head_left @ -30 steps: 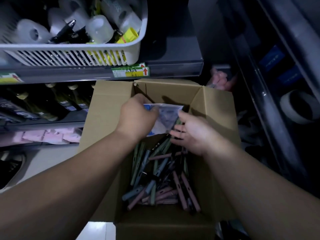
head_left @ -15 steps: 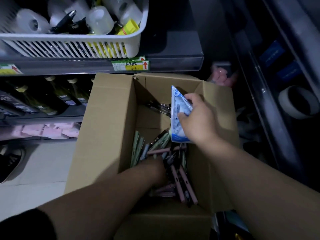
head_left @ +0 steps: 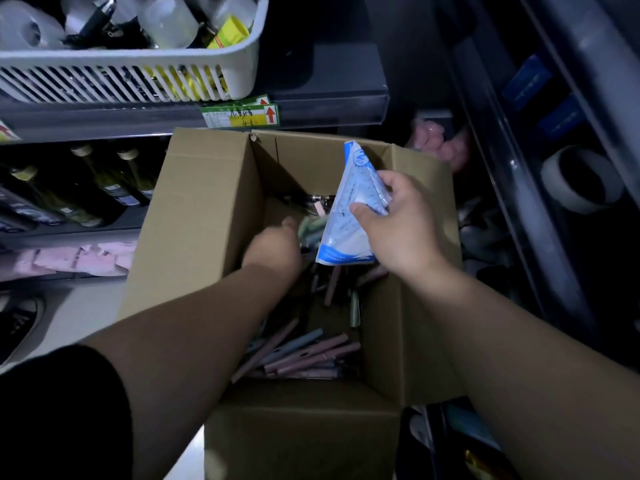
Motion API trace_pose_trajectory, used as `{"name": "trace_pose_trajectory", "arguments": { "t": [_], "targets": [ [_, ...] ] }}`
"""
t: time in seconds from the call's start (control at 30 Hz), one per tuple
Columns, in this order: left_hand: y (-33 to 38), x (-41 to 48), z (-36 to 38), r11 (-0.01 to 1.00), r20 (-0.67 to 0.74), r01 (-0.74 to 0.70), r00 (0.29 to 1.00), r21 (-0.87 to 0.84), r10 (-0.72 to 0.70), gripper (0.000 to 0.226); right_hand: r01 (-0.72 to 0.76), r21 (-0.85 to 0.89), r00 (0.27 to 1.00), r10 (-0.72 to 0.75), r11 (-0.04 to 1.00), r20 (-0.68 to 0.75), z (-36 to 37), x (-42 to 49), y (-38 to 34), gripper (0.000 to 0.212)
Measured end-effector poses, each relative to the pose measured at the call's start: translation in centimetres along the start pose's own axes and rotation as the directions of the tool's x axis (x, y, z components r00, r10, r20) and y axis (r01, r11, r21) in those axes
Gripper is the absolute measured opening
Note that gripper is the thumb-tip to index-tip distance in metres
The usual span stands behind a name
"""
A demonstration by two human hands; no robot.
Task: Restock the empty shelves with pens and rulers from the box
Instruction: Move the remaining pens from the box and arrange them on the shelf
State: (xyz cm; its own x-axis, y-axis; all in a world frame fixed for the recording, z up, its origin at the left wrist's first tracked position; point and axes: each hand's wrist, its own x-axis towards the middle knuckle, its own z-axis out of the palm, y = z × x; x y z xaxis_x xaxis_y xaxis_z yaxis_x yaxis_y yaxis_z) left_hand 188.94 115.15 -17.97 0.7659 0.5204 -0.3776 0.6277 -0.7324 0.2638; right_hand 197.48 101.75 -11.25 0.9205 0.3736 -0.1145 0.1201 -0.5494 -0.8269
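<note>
Now the left hand (head_left: 277, 242) lifts gripped pens (head_left: 311, 226); right hand (head_left: 398, 223) still pinches the ruler packet (head_left: 346, 233).

Inside cardboard box (head_left: 194, 220), at bottom: pens (head_left: 304, 355). Among them: left hand (head_left: 273, 244). Above pens, right of left hand: ruler pack (head_left: 349, 220), pinched in right hand (head_left: 401, 230). Behind box, on shelf (head_left: 329, 109): basket (head_left: 138, 81). Left, lower: bottles (head_left: 104, 181).

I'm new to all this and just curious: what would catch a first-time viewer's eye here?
First the right hand, near the middle, pinching a blue-and-white ruler packet held up over an open cardboard box. Next the left hand, reaching down into that box, where pink and grey-green pens lie piled on the bottom. At upper left, a white slatted basket sits on a shelf.
</note>
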Motion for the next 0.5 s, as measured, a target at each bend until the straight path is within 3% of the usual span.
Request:
{"name": "trace_pose_trajectory", "arguments": {
  "t": [0.2,0.37,0.5],
  "targets": [
    [-0.9,1.0,-0.7,1.0,0.123,-0.002,0.992,-0.004,0.002,0.044,0.013,0.029,1.0,-0.012,0.999,-0.023,-0.2,-0.4,0.0,0.037],
    [-0.7,-2.1,0.6,0.966,0.326,-0.073,0.945,0.25,-0.013,0.038,0.064,-0.006,0.984,-0.064,0.998,-0.163,-2.0,-0.5,-0.5,0.034],
    [-0.5,-4.8,3.7,0.88,0.48,-0.234,0.877,0.413,0.009,0.037,0.049,0.06,0.978,-0.036,0.997,-0.205,-2.2,-0.6,-0.7,0.035]
  ]
}}
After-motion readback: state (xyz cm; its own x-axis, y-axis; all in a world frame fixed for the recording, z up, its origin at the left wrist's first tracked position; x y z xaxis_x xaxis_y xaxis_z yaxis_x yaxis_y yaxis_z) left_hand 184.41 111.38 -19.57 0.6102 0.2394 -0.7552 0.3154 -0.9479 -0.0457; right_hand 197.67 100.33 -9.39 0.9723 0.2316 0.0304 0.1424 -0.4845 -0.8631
